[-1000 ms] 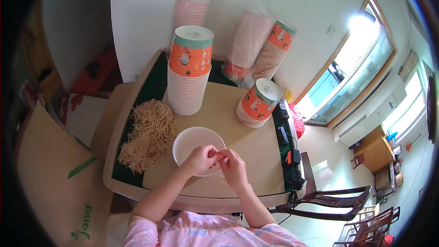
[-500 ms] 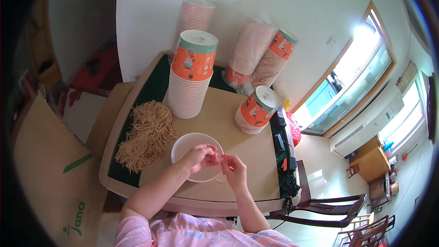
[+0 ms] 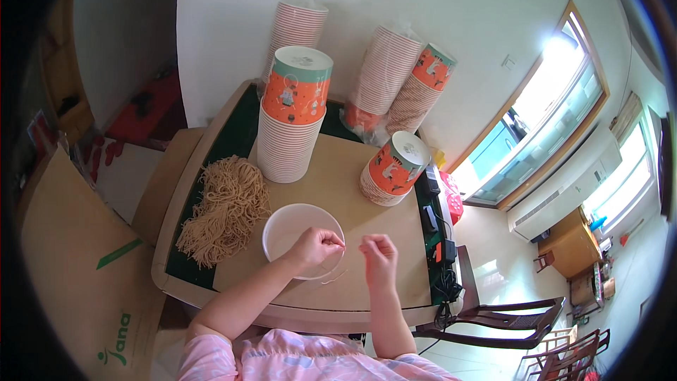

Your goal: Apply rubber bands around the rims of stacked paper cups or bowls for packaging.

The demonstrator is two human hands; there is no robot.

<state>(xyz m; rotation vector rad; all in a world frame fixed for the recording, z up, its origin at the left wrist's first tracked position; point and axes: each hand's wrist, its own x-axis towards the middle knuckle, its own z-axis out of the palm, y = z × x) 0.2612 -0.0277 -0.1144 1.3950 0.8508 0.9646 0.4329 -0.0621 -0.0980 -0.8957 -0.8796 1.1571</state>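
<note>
In front of me stands a white paper bucket (image 3: 278,229), its mouth facing up. My left hand (image 3: 317,248) is over its right side, fingertips closed in a pinch on something too small to make out. To the right of the bucket my right hand (image 3: 379,257) is raised, its fingers curled together; what they hold, if anything, cannot be seen. A thin pale string (image 3: 334,279) shows just below the left hand, by the bucket's rim. Left of the bucket lies a heap of beige cords (image 3: 227,212).
Upside-down orange and green paper buckets form a tall stack (image 3: 293,113) and a short stack (image 3: 395,169). Plastic-wrapped stacks (image 3: 384,70) stand along the wall. Power strips and black cables (image 3: 446,286) line the table's right edge. A large cardboard box (image 3: 77,261) is at left.
My hands have moved apart: the right hand has shifted right, off the bucket, and the left hand stays over it. The thin string near the rim has changed shape.
</note>
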